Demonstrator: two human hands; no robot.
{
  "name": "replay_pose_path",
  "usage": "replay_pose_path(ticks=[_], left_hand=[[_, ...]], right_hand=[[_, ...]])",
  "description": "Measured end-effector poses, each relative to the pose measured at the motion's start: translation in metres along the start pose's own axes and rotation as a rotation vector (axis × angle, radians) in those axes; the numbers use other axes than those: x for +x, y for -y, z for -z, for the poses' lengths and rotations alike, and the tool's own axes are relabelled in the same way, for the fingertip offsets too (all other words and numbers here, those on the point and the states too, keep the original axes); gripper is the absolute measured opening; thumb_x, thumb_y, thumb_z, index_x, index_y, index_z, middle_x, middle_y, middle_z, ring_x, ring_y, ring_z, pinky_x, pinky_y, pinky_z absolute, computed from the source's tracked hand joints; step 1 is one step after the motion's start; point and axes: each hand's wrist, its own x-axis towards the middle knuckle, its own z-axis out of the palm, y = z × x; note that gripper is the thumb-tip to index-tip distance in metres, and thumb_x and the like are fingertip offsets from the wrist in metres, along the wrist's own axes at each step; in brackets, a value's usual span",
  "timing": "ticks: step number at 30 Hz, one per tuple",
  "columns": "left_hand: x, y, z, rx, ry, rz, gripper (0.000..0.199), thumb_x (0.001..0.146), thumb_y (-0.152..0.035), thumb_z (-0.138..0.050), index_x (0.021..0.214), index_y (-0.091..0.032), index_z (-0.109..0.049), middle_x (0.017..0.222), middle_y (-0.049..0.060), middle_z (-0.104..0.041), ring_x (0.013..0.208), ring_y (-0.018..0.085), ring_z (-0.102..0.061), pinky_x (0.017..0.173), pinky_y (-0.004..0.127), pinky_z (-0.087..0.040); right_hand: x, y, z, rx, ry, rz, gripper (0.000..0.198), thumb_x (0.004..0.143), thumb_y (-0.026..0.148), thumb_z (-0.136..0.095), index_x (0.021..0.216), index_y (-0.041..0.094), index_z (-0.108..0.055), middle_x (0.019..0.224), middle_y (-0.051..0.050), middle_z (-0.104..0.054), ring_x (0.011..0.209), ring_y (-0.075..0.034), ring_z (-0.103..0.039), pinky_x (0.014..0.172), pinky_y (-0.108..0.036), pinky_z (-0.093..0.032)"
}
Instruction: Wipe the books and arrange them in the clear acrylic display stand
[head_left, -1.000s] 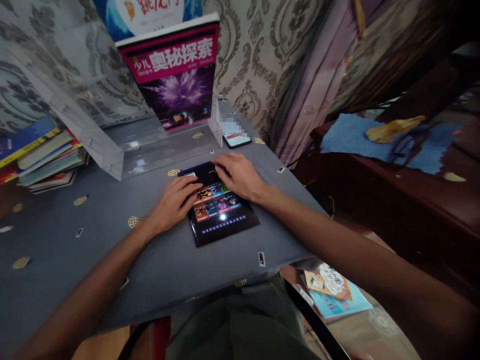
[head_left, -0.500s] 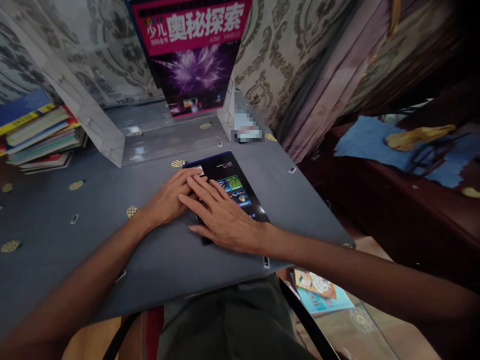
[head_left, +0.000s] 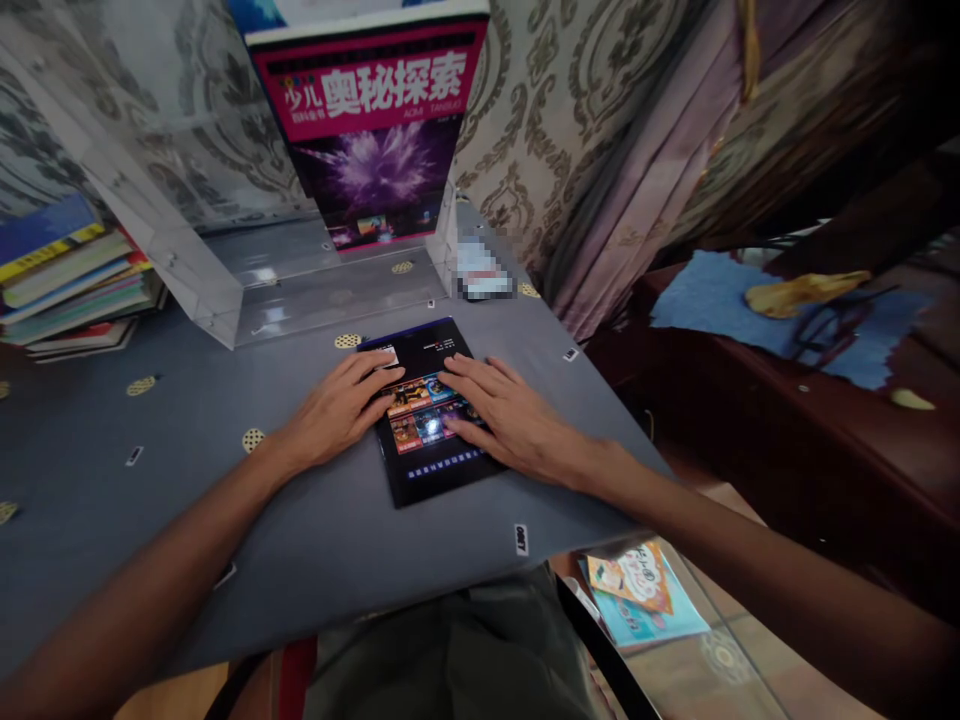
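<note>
A dark book (head_left: 442, 470) lies flat on the grey patterned tablecloth, showing rows of small coloured pictures and a blue line of print. My left hand (head_left: 337, 405) rests over its left edge with the fingers stretched out. On its right side lies my right hand (head_left: 517, 415), palm down, fingers spread over some of the pictures. Neither hand grips anything. Behind the dark book, a pink and purple book (head_left: 375, 130) stands upright in a clear acrylic rack (head_left: 202, 270).
A stack of books (head_left: 75, 275) sits at the left of the table (head_left: 300, 545). Beside the rack is a pixelated item (head_left: 484, 272). Brightly coloured booklets (head_left: 645, 600) lie low at the right, below the table edge. A blue cloth (head_left: 697, 300) covers dark furniture on the right.
My right hand has slid right, off my left hand, and the two are now apart. More of the book's pictures show between them. The camera view has shifted slightly.
</note>
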Motion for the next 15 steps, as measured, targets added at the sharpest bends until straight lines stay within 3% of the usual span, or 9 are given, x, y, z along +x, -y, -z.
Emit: replay_pose_path(ticks=[8, 15], left_hand=[[0.002, -0.002, 0.003, 0.0, 0.015, 0.016, 0.034, 0.106, -0.033, -0.041, 0.134, -0.02, -0.055, 0.14, 0.013, -0.056, 0.132, 0.027, -0.052, 0.112, 0.054, -0.045], [0.003, -0.004, 0.001, 0.008, -0.003, 0.047, 0.033, 0.105, -0.031, -0.043, 0.134, -0.023, -0.056, 0.14, 0.012, -0.055, 0.133, 0.028, -0.05, 0.113, 0.057, -0.043]], right_hand=[[0.061, -0.035, 0.002, -0.014, -0.011, -0.042, 0.046, 0.103, 0.036, -0.043, 0.144, 0.016, -0.051, 0.153, -0.016, -0.049, 0.145, -0.029, -0.041, 0.119, -0.058, -0.032], [0.064, -0.04, -0.005, -0.014, -0.057, -0.048, 0.045, 0.103, 0.033, -0.041, 0.144, 0.018, -0.052, 0.152, -0.014, -0.05, 0.145, -0.028, -0.042, 0.12, -0.058, -0.031]])
